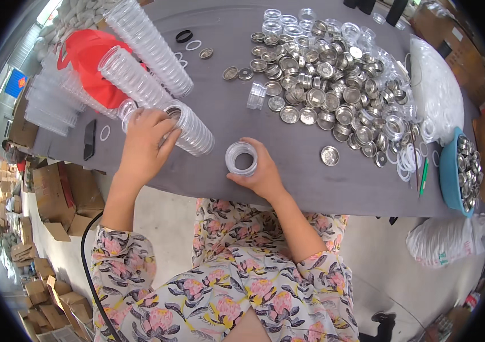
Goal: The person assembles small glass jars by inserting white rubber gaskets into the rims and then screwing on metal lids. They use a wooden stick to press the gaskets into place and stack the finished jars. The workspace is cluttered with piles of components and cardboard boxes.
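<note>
My right hand [262, 174] is wrapped round a clear, round plastic jar piece [232, 161] with a ring-shaped opening, held over the near part of the grey table. My left hand [150, 137] has curled fingers at the upper end of a leaning stack of clear plastic cups [195, 134]. What its fingertips grip is partly hidden. A clear round piece [126, 107] shows beside its knuckles. Two longer stacks of clear cups, one nearer [131, 74] and one farther [154, 48], lie beyond that hand.
A large heap of silver metal caps [325, 85] covers the table's right half, with white rings [407, 162] and a green pen [424, 176] beside it. At the right edge is a blue basin [451, 174] of caps. A red bag [91, 68] and black phone [89, 139] lie left.
</note>
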`<state>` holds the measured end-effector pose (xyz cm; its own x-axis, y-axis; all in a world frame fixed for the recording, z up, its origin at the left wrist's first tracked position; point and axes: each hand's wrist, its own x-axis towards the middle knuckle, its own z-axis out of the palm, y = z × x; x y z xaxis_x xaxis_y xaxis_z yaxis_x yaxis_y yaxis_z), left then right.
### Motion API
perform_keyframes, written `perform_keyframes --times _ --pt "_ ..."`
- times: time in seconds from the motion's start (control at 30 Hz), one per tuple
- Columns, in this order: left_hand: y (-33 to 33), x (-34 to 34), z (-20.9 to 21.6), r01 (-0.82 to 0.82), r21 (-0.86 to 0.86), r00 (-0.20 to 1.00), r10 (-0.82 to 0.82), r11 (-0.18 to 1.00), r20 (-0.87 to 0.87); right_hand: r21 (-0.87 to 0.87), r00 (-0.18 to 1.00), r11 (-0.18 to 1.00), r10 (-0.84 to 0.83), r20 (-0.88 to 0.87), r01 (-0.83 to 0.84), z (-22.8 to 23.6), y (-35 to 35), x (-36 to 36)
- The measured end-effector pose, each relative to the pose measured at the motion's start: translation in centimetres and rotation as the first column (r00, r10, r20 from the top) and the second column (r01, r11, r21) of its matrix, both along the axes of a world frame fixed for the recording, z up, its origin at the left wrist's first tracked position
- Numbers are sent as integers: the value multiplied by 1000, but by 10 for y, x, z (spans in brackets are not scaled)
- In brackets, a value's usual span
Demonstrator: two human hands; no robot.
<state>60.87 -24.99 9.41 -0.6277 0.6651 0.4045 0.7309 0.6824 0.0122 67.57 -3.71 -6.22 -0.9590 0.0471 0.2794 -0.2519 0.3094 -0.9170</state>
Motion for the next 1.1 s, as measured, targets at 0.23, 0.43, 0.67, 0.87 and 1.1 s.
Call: perform_keyframes --times 0.23,0.43,0.67,0.87,1.1 --pt "86 -4 -14 161 183 932 -211 970 296 14 999 1000 -20 -25 21 -6 7 0" --pt "184 -56 -92 293 -216 897 -190 931 399 62 999 997 35 8 -35 -3 -1 -2" --pt "169 -49 -85 417 60 885 -420 907 199 42 997 998 45 -58 -43 -11 0 -6" --pt "71 19 -50 262 114 920 -284 958 271 7 995 999 -50 -82 51 -8 1 -4" --pt "49 37 -74 233 -28 929 -214 972 304 53 996 999 -6 -89 10 -16 0 -4"
